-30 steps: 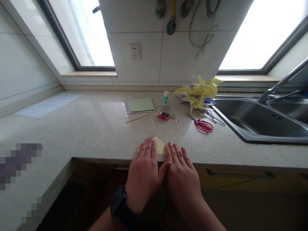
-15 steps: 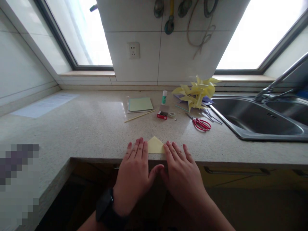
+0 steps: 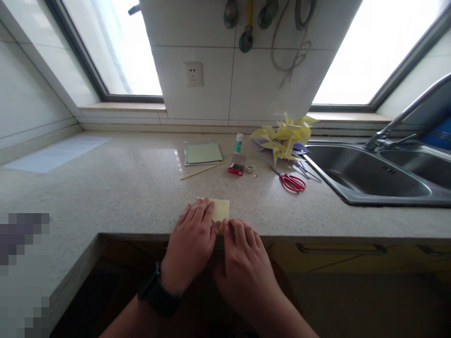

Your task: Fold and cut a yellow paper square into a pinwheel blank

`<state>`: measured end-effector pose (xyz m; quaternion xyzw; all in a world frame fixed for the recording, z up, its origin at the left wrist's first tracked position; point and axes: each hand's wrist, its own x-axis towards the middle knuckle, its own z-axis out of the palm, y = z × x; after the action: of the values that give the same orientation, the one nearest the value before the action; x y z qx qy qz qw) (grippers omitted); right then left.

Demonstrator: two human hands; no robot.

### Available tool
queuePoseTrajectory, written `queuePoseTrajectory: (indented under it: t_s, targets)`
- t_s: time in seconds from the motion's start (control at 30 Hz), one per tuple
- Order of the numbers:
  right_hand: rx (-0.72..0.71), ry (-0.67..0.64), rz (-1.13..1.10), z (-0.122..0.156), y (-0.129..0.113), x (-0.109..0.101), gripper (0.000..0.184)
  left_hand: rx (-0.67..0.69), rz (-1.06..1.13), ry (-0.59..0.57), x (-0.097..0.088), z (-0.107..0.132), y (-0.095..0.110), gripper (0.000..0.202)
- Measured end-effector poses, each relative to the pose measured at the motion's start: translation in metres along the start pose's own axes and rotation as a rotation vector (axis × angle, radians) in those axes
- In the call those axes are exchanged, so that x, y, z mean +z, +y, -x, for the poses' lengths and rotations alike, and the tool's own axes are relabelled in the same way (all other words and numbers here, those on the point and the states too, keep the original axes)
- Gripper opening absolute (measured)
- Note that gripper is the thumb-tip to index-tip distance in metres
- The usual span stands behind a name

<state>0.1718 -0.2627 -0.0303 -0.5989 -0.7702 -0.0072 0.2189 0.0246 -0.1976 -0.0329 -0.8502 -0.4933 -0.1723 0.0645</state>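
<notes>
Black, a watch (image 3: 160, 292) wraps the wrist of the left hand (image 3: 193, 229), nearest the bottom of the view, with the bare right hand (image 3: 244, 249) beside it. Past the wrists, at the front edge of the speckled stone counter (image 3: 141, 192), lies a small piece of pale yellow paper (image 3: 221, 210). The left hand lies palm down on its left part, fingers stretched out and close together, pressing rather than clasping. The right hand's fingers are bent, their tips at the paper's near right corner; whether they pinch it cannot be told, as the hand hides the underside. Farther back, to the right, red-handled scissors (image 3: 293, 182) rest on the counter. To their left come a roll of tape (image 3: 250, 168), a red box (image 3: 236, 171) and a thin yellow stick (image 3: 202, 170) lying at a slant. Behind the stick is a stack of coloured sheets (image 3: 203, 153); a white-capped green tube (image 3: 239, 143) stands upright behind the box. Yellow paper pinwheels (image 3: 287, 136) are heaped just beside the steel sink (image 3: 369, 173). Farthest off, a socket (image 3: 194, 74) sits on the tiled wall (image 3: 200, 105).
</notes>
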Motion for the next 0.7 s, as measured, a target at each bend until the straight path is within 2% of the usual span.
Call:
queuePoseTrajectory:
  t_s: [0.13, 0.27, 0.33, 0.47, 0.6, 0.7]
  targets:
    - [-0.030, -0.108, -0.083, -0.007, 0.001, -0.013, 0.056, 0.086, 0.029, -0.054, -0.003, -0.005, -0.019, 0.046]
    - [-0.066, -0.122, -0.057, -0.024, 0.012, -0.015, 0.077, 0.154, 0.034, -0.138, -0.004, -0.014, -0.031, 0.058]
    - [-0.075, -0.143, -0.040, -0.035, 0.015, -0.009, 0.086, 0.194, 0.020, -0.184, -0.004, -0.018, -0.032, 0.062]
    - [-0.087, -0.182, -0.058, -0.050, 0.014, 0.004, 0.099, 0.264, 0.020, -0.236, -0.006, -0.023, -0.032, 0.055]
    - [-0.050, -0.183, -0.043, -0.051, 0.014, 0.008, 0.103, 0.276, -0.016, -0.260, -0.008, -0.023, -0.031, 0.056]
    - [-0.052, -0.189, 0.006, -0.047, 0.019, 0.007, 0.105, 0.249, -0.026, -0.234, -0.007, -0.022, -0.030, 0.058]
